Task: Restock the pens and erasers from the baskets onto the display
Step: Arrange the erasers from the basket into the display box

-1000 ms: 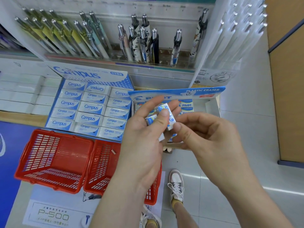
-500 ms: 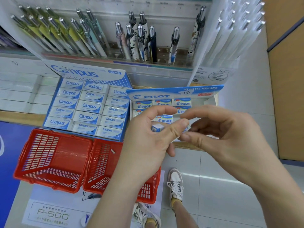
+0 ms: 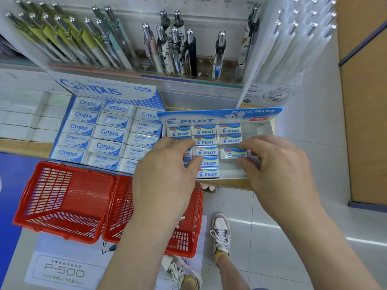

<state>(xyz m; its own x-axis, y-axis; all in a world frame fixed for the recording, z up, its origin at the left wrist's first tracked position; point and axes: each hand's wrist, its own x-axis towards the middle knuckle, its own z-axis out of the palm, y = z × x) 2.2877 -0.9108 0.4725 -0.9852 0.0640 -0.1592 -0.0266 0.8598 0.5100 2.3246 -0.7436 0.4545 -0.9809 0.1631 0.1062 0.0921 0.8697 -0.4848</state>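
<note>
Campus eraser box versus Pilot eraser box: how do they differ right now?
The Campus box looks packed; the Pilot box has bare space on its right. One Campus eraser lies upside down; the Pilot erasers in view read upright. The left hand and right hand are over the Pilot box, the right pinching an eraser; neither reaches into the Campus box. Both are open blue-and-white boxes with raised lids.

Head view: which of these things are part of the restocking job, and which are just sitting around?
In the job: Pilot eraser pinched by the right hand; Pilot display box; red baskets; pens in the rack.
Just sitting around: full Campus eraser box; white boxes at left; P-500 sheet under the baskets.
</note>
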